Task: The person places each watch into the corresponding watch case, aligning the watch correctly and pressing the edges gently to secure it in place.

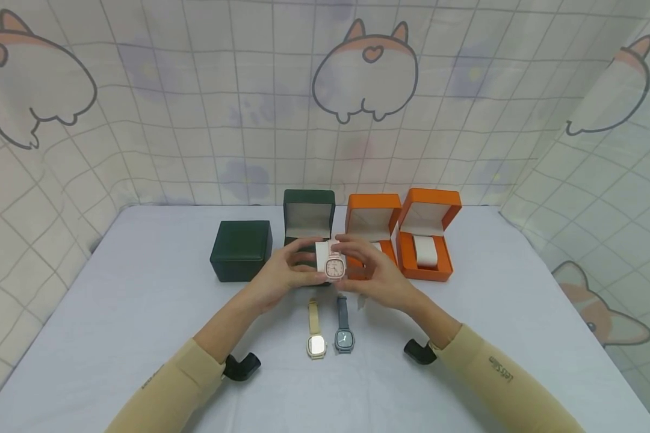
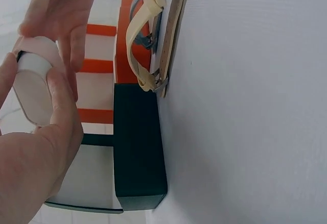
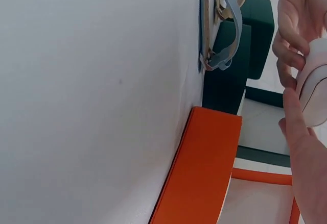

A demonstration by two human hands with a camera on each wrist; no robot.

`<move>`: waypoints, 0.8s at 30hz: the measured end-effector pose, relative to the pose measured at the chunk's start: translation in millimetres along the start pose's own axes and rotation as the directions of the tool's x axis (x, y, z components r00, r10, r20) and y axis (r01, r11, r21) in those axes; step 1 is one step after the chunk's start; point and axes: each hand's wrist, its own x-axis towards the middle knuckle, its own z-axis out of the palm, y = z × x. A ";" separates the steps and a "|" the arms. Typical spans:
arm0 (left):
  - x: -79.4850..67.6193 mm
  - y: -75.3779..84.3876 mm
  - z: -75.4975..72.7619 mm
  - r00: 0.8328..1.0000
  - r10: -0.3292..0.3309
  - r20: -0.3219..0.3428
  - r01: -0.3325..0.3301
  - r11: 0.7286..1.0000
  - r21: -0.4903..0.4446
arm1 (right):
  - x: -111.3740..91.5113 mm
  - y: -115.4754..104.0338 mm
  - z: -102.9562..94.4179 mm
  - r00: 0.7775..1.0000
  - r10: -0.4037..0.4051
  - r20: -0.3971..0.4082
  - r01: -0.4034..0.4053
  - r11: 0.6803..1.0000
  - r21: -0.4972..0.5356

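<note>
A pink watch (image 1: 334, 269) and a white watch cushion (image 1: 321, 255) are held up together between both hands, above the boxes' front edges. My left hand (image 1: 278, 274) grips the cushion from the left, its thumb and fingers at the sides. From the right, my right hand (image 1: 380, 275) pinches the watch, with fingers at the upper strap and the thumb near the dial. In the left wrist view the pink strap (image 2: 45, 48) curves around the cushion's end. A yellow watch (image 1: 316, 345) and a blue-grey watch (image 1: 343, 339) lie on the table below the hands.
Behind the hands stands an open green box (image 1: 309, 213), partly hidden. To its left is a closed green box (image 1: 242, 249). Two open orange boxes stand on the right; the far-right orange box (image 1: 443, 267) has a white cushion (image 1: 425, 251) inside. A patterned cloth (image 1: 206, 138) hangs behind the table.
</note>
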 end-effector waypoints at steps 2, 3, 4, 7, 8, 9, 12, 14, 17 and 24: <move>-0.4 -0.3 0.3 1.000 -0.008 0.004 0.008 1.000 0.004 | 0.0 0.1 0.1 1.000 0.008 0.005 -0.008 1.000 0.007; -0.7 0.0 0.5 1.000 -0.013 0.006 0.013 1.000 0.004 | 0.1 0.1 0.2 1.000 0.012 0.008 -0.012 1.000 0.014; -0.9 0.0 0.7 1.000 -0.017 0.006 0.017 1.000 0.004 | 0.2 0.1 0.3 1.000 0.016 0.010 -0.016 1.000 0.017; -1.7 0.7 1.1 0.999 -0.032 0.009 0.032 0.999 0.006 | 0.4 0.4 0.6 1.000 0.028 0.009 -0.028 0.999 0.020; -1.8 0.6 1.1 0.999 -0.037 0.012 0.037 0.999 0.006 | 0.5 0.6 0.7 0.999 0.032 0.009 -0.032 0.999 0.018; -1.8 0.5 1.1 0.999 -0.042 0.014 0.042 0.999 0.005 | 0.3 0.7 0.7 0.999 0.034 0.010 -0.034 0.999 0.016; -1.5 -0.8 0.6 0.998 -0.053 0.021 0.053 0.999 -0.001 | -0.1 2.4 0.8 0.999 0.044 0.013 -0.044 0.999 0.008; -1.2 -1.3 0.4 0.998 -0.056 0.024 0.056 0.998 -0.006 | -0.1 3.8 1.1 0.999 0.051 0.015 -0.051 0.999 0.005; -1.1 -1.4 0.3 0.998 -0.055 0.029 0.055 0.998 -0.008 | -0.1 7.0 1.5 0.998 0.060 0.016 -0.060 0.998 0.005; -2.8 -1.4 1.0 0.998 -0.051 0.036 0.051 0.999 0.006 | -0.2 10.6 3.3 0.998 0.053 0.019 -0.054 0.998 0.022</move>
